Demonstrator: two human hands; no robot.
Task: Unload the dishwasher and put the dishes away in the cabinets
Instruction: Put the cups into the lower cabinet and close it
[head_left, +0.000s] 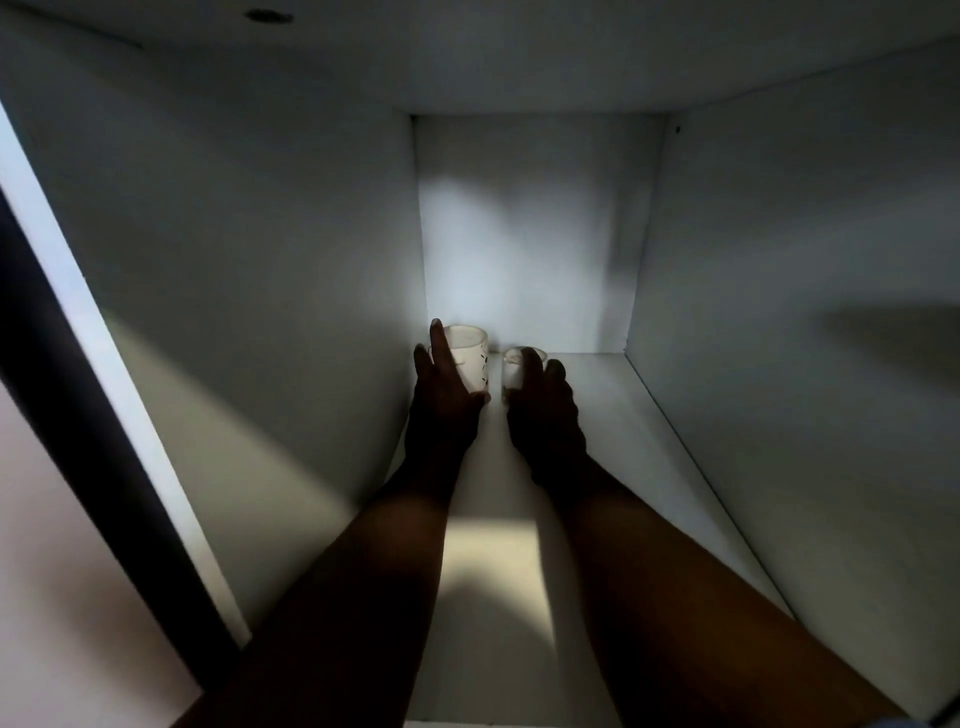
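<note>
head view looks deep into a white cabinet (779, 260), where both arms reach far to the back of the shelf (493, 597). the left hand (441, 395) holds a white mug with small dark marks (470, 358); the fingers go around its left side, one finger stands up along the rim, and the thumb seems to press at the base on the near side. this mug stands upright in the back left corner, just beside the left wall, probably so that the rest of the shelf stays free for more dishes. the right hand (543, 400) covers a smaller pale cup (514, 369) from the near side, with the fingers curled over its top and front. it is dark there, so i cannot tell for sure if the hand grips the cup tightly or only rests on it. the two cups stand near each other with a narrow gap between them, both close to the back wall. i judge that the person is setting them down side by side in a row, and the next step is to let go and pull the arms out. the risk is to knock one cup against the other while the hands leave, because the space is narrow and badly lit.
</note>
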